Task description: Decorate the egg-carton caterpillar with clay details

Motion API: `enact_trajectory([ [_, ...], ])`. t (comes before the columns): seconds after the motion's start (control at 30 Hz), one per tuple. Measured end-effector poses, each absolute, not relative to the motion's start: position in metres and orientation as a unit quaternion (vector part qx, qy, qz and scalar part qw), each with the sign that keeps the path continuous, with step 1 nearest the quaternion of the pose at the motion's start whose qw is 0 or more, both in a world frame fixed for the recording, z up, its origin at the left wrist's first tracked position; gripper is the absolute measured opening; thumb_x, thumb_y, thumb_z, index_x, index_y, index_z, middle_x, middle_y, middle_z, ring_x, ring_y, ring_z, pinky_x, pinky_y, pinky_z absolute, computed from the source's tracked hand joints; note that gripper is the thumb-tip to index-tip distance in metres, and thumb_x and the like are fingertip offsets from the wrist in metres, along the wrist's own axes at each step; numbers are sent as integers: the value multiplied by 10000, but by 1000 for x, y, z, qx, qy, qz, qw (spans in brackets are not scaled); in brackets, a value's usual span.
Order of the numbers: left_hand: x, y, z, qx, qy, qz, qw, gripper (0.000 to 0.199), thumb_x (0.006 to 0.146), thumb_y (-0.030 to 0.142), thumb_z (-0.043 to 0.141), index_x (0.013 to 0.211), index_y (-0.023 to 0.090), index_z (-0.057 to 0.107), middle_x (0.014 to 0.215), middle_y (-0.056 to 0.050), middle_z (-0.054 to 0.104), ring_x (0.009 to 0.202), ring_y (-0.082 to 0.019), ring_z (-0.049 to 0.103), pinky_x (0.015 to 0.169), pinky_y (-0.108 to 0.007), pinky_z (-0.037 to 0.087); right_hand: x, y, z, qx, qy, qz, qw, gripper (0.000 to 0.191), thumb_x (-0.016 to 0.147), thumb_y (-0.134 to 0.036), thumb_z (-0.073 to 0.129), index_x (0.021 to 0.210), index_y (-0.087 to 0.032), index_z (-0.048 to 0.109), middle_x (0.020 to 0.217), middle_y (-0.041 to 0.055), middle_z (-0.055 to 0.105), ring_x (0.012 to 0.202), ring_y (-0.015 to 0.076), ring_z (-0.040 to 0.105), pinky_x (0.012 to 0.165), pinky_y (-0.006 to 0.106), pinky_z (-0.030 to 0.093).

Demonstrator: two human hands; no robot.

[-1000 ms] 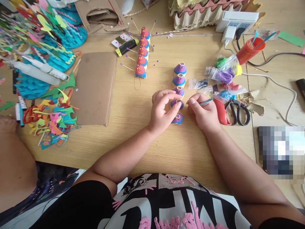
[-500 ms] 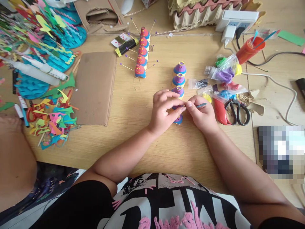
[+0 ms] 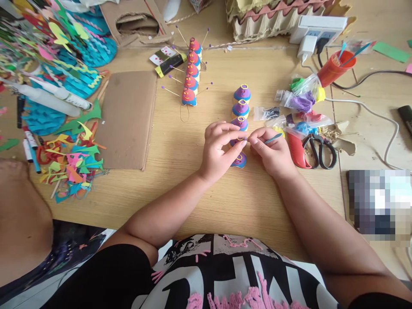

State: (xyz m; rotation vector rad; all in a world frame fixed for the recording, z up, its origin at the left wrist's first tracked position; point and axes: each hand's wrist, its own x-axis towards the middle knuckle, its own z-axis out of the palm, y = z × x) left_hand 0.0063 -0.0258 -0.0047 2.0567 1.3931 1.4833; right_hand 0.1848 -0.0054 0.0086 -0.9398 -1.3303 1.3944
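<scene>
Over a purple-and-blue egg-carton strip [image 3: 242, 92] with yellow clay rings, both my hands meet at the fingertips. The thumb and forefinger of my left hand [image 3: 222, 146] are pinched together; whatever tiny thing lies between them is too small to name. My right hand [image 3: 272, 150] grips a slim blue modelling tool [image 3: 273, 138], its flat end sticking out past the fingers. Part of the strip is hidden behind my left hand. Farther back and to the left stands a red-and-blue egg-carton strip [image 3: 192, 71] with purple-tipped sticks poking out and yellow faces.
Bagged clay [image 3: 302, 101], scissors [image 3: 318, 150] and a red cup [image 3: 337, 66] sit to the right. A cardboard sheet [image 3: 125, 120] and paper scraps [image 3: 75, 165] lie left. Behind are egg trays [image 3: 273, 23] and a power strip [image 3: 317, 29]. Another person's arm [image 3: 24, 223] rests at far left.
My fingertips have drawn slightly apart, and the modelling tool has tilted a little in my right hand. Both strips stay where they were.
</scene>
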Motion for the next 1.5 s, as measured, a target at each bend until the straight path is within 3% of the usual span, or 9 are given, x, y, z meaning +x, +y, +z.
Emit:
enact_trajectory([
  [0.3,6,-26,-4,687,487,518,150,141,1006,373,706,1081,305,804,1132,-38,736,1190,-214,655,1218,-451,475,190,-5,-1,-394,-543,573,470,392,906,-605,773,834,-229,687,585,-53,504,527,102,380,518,280,298],
  [0.6,8,-27,-5,718,476,493,119,170,987,441,724,1058,314,811,1131,-40,735,1226,-226,619,1235,-471,455,185,-9,15,-395,-600,507,477,429,906,-601,774,732,-219,689,628,-24,555,611,120,496,622,295,439],
  [1.13,7,-26,-7,711,449,532,96,94,973,373,757,914,302,775,1077,-11,745,1217,-200,614,1198,-451,489,186,-7,11,-377,-585,544,469,427,890,-589,800,714,-217,684,596,-35,550,601,113,511,606,279,441],
  [1.33,8,-25,-6,670,463,558,158,151,992,394,733,920,270,780,1040,-21,752,1133,-187,672,1180,-423,494,184,-8,9,-422,-538,535,496,413,844,-617,832,804,-224,710,625,-39,542,584,109,460,562,280,379],
  [1.5,7,-22,-12,585,482,598,259,211,990,454,725,974,253,785,1061,-50,767,1110,-201,703,1079,-389,538,184,-3,6,-397,-466,575,543,399,876,-591,806,787,-250,617,564,-80,347,488,92,293,504,286,272],
])
